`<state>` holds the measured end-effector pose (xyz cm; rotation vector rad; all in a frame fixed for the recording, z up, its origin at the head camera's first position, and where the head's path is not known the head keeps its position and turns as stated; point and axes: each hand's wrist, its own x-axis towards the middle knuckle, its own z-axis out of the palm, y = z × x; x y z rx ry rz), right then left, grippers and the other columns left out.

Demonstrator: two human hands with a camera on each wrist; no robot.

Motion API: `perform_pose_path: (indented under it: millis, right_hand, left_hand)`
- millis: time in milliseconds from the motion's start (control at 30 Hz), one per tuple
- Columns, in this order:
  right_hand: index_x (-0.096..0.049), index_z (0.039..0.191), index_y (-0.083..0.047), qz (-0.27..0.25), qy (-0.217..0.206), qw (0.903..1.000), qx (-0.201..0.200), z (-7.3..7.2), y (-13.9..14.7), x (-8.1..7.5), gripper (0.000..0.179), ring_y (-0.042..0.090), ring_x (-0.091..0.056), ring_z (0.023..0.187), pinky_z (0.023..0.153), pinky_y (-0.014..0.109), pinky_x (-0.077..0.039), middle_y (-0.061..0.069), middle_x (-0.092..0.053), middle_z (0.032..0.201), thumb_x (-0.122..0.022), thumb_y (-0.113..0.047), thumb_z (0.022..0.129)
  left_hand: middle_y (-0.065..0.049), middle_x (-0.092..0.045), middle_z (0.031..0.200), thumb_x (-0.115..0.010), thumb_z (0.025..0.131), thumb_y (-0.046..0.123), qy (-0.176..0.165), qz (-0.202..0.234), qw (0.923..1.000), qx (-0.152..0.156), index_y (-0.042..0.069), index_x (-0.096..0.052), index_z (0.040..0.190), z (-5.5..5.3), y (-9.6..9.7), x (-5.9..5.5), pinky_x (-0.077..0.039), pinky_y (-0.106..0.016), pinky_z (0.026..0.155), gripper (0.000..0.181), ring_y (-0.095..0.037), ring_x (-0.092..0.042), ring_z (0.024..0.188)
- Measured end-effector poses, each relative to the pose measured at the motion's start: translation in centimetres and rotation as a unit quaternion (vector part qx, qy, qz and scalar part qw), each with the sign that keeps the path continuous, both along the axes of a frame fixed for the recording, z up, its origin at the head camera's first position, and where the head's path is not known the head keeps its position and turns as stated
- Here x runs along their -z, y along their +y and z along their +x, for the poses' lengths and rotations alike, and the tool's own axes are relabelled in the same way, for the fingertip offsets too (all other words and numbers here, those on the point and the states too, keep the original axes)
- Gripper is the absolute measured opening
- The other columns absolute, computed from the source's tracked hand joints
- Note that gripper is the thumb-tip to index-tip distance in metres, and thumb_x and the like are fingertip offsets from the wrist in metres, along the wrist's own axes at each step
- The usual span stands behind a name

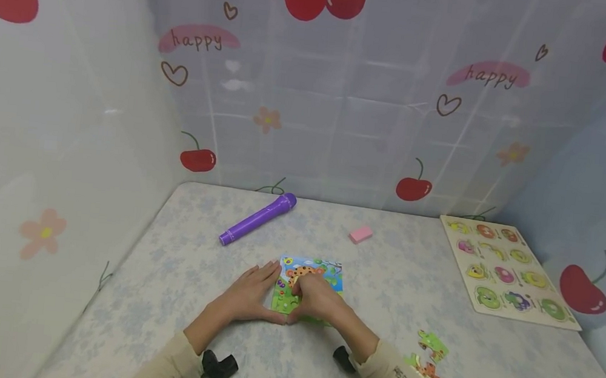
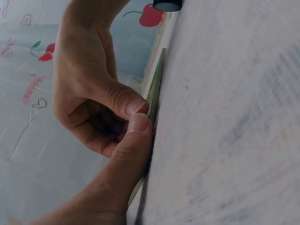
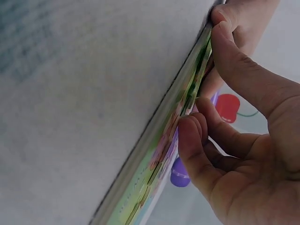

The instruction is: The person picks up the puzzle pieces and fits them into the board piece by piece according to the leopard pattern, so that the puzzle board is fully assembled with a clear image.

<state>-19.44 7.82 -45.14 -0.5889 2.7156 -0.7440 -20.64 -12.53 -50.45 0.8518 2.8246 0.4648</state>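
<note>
A jigsaw puzzle (image 1: 284,300) with a spotted leopard on a green and blue scene lies flat in front of me. My left hand (image 1: 249,293) rests along its left edge, fingers extended, thumb along the near edge. My right hand (image 1: 319,300) is over the picture, bent fingertips touching its surface. In the left wrist view both thumbs meet at the rim of the puzzle (image 2: 158,77). Seen from the right wrist, the fingers and thumb of the right hand (image 3: 243,126) stand apart, with the layered puzzle edge (image 3: 161,145) beneath. Part of the leopard is hidden by this hand.
Loose puzzle pieces (image 1: 433,346) lie near the right sleeve. A purple toy microphone (image 1: 258,219) and a pink block (image 1: 360,235) are farther back. At the right edge sits a fruit-picture board (image 1: 508,273). Cherry-printed curtains (image 1: 342,126) surround the table (image 1: 159,321).
</note>
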Motion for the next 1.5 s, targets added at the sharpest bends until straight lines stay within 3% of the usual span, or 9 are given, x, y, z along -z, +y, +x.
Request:
perform_pose_path:
  millis: [200,433,700,1167,1500]
  right_hand:
    - [-0.070,0.100,-0.002,0.001,0.003,0.9999,-0.013,0.19,0.39,0.07,0.049,0.014,-0.063,0.085,0.078,0.031,-0.056,0.006,-0.071,0.097,-0.092,-0.026,0.064]
    - [-0.071,0.100,-0.002,-0.008,0.016,0.9993,-0.034,0.19,0.59,0.18,0.035,0.009,-0.055,0.072,0.066,0.024,-0.050,0.005,-0.069,0.090,-0.085,-0.021,0.074]
    - [-0.071,0.096,-0.001,-0.006,0.014,0.9993,-0.035,0.08,0.23,0.26,0.031,0.008,-0.052,0.064,0.059,0.022,-0.047,0.005,-0.067,0.080,-0.085,-0.018,0.073]
    - [-0.071,0.102,-0.003,-0.023,-0.002,0.9993,-0.028,-0.16,0.43,0.11,0.042,0.011,-0.060,0.081,0.074,0.027,-0.054,0.003,-0.069,0.092,-0.089,-0.021,0.069]
    - [-0.069,0.106,-0.001,-0.027,-0.015,0.9988,-0.039,-0.32,0.61,-0.23,0.051,0.010,-0.055,0.076,0.069,0.024,-0.048,0.001,-0.065,0.087,-0.091,-0.021,0.065]
  left_hand:
    - [-0.008,-0.013,0.165,-0.062,0.071,0.079,-0.009,0.004,0.9999,0.005,0.007,-0.016,0.156,0.14,0.00,-0.02,-0.017,-0.048,0.124,0.121,-0.025,-0.014,0.153]
    - [-0.007,-0.013,0.165,-0.061,0.071,0.080,-0.002,-0.002,1.0000,0.005,0.008,-0.016,0.156,0.04,-0.05,0.01,-0.017,-0.048,0.124,0.121,-0.024,-0.015,0.153]
    - [-0.007,-0.014,0.165,-0.060,0.071,0.081,-0.004,-0.001,1.0000,0.006,0.008,-0.016,0.156,0.07,-0.09,0.07,-0.018,-0.048,0.123,0.121,-0.023,-0.014,0.153]
    - [-0.008,-0.014,0.165,-0.061,0.071,0.081,-0.001,0.000,1.0000,0.005,0.008,-0.017,0.156,0.04,-0.10,-0.10,-0.018,-0.048,0.123,0.121,-0.023,-0.015,0.153]
    - [-0.009,-0.014,0.165,-0.062,0.071,0.080,-0.001,0.001,1.0000,0.003,0.007,-0.017,0.156,0.08,-0.04,-0.20,-0.016,-0.048,0.124,0.121,-0.024,-0.015,0.153]
